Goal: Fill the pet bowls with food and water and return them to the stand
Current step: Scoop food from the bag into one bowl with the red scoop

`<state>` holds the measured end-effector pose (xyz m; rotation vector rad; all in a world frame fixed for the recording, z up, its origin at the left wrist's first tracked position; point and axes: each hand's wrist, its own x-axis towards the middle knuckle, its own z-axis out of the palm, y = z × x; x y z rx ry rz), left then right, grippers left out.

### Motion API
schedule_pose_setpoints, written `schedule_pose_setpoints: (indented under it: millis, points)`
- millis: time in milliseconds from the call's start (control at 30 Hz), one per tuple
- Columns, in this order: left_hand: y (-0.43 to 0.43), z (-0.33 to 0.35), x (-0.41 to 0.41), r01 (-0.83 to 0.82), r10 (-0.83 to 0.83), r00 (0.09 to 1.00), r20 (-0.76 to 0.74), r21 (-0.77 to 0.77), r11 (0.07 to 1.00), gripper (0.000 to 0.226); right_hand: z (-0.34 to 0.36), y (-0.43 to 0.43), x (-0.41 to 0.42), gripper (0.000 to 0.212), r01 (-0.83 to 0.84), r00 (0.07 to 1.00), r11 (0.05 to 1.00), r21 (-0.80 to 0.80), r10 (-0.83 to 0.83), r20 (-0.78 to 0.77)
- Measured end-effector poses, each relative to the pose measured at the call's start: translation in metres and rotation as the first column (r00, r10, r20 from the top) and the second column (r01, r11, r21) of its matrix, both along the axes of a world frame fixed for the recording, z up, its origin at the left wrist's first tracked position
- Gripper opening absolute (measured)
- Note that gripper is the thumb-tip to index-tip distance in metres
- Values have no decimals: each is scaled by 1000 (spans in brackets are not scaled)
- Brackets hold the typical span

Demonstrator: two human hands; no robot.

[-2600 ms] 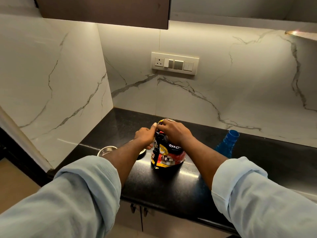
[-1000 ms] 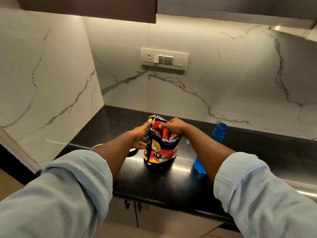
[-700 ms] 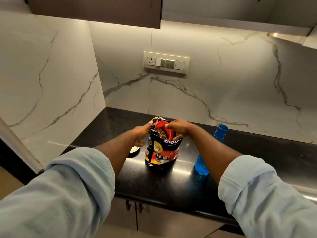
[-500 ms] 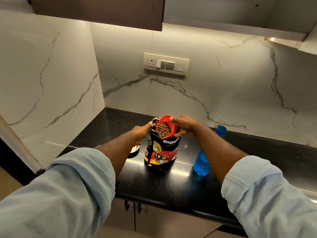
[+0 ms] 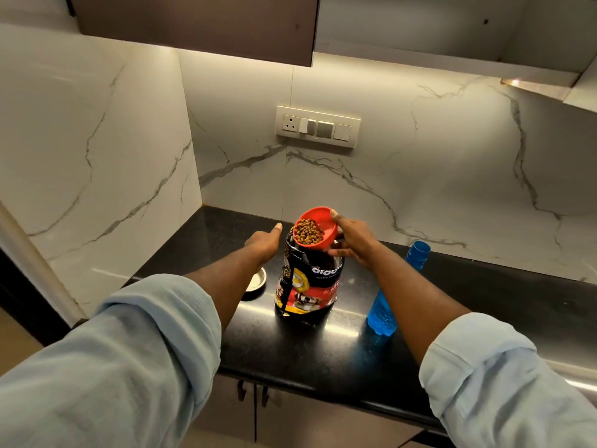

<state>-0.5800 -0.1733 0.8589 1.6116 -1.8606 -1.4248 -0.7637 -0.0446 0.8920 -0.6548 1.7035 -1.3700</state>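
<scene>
Just above the open food bag, the right hand grasped a red scoop, thumb on its rim and fingers curled beneath. The scoop was tilted toward the camera and partly filled with brown kibble. The left hand reached out just left of the bag's mouth with one digit straight; its other fingers were hidden, so I could not tell whether it held anything. The bag stood upright on the black counter. A steel bowl sat left of the bag, partly behind the left forearm. A blue bottle stood to the bag's right, crossed by the right forearm.
</scene>
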Motion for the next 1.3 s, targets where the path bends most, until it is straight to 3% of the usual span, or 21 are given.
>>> schedule_pose_setpoints:
  millis: [233,400,600,733,900,1067,1233,1300]
  points:
    - [-17,8,20,-23,30,998,59,-114,993,75,21,-30,30,63,81,950,976,-204,-14,312]
    - [-30,9,47,-41,52,996,74,-142,989,74,21,-55,56,64,16,923,970,-242,79,377]
    - [-57,-5,107,-122,148,976,161,-159,980,70,6,-93,113,59,-106,943,978,-181,157,295]
    - [-74,-29,150,-167,194,955,226,-131,977,61,-25,-116,150,52,-147,978,987,-62,154,138]
    - [-80,-64,191,-192,202,928,312,-65,979,60,-80,-120,186,35,-121,976,991,50,110,188]
    - [-80,-100,219,-233,206,941,270,72,970,76,-130,-125,196,45,-108,989,988,108,95,117]
    - [-84,-128,224,-148,99,949,301,146,978,47,-160,-138,200,60,-60,998,989,132,59,10]
    - [-87,-133,225,-80,18,926,377,151,985,44,-164,-144,201,63,-54,998,991,125,57,-20]
